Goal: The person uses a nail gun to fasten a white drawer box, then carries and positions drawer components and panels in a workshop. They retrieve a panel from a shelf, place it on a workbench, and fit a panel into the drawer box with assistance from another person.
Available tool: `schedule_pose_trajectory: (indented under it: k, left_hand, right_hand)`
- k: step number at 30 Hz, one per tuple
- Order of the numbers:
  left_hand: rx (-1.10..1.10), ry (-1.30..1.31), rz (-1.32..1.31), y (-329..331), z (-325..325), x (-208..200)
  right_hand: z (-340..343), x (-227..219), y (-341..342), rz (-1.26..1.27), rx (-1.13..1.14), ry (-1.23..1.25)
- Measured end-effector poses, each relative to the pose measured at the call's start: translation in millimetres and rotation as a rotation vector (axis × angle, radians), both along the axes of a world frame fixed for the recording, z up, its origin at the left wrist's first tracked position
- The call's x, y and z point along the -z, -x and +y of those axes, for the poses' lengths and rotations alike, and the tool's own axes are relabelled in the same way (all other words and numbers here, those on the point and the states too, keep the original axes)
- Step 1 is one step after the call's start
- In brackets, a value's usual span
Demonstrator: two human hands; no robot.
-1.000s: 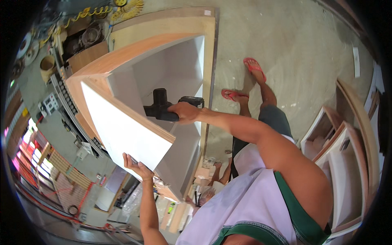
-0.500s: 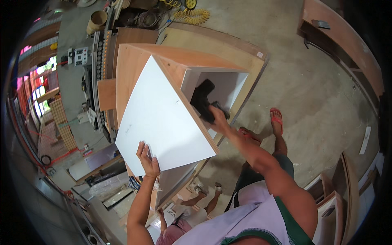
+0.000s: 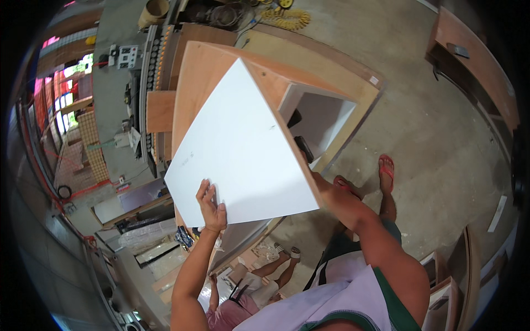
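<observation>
A white panel (image 3: 237, 149) lies tilted across the top of an open box-like cabinet of orange-brown plywood (image 3: 201, 71). My left hand (image 3: 211, 207) rests on the panel's white face near its close edge, fingers extended and thumb apart. My right hand (image 3: 321, 185) reaches down behind the panel's right edge, toward the cabinet's white-lined opening (image 3: 331, 118). It grips a black pistol-shaped power tool (image 3: 303, 149); only small dark parts of the tool show past the panel edge. The fingers of that hand are hidden, and so is the tool's tip.
The cabinet stands on a yellowish board (image 3: 353, 83) on the concrete floor. A coiled yellow hose (image 3: 287, 19) lies beyond. Another wooden cabinet (image 3: 475, 60) stands far right. Feet in red sandals (image 3: 386, 171) show beside my right arm. Another person in pink (image 3: 234, 311) is at lower left.
My right hand and the black tool have moved behind the panel edge, mostly out of sight. The whole scene has shifted slightly right and up in view. My left hand stays on the panel.
</observation>
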State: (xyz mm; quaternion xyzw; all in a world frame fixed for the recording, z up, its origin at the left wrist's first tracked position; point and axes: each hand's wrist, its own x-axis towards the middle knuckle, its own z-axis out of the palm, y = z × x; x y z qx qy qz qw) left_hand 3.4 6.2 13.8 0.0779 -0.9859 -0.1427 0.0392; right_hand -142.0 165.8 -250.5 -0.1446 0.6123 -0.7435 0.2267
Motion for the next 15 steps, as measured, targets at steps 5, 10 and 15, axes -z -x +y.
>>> schedule_pose_trajectory:
  k: [5, 10, 15]
  left_hand:
    - [-0.005, -0.052, 0.020, 2, 2, -4]
    - [0.019, 0.022, 0.014, 6, 4, -14]
    - [-0.023, 0.004, 0.025, 2, 5, -20]
  right_hand:
    - [49, -15, -23, 0.183, -0.173, -0.119]
    - [64, -10, -32, 0.279, -0.259, -0.183]
    - [48, 4, -48, 0.376, -0.423, -0.309]
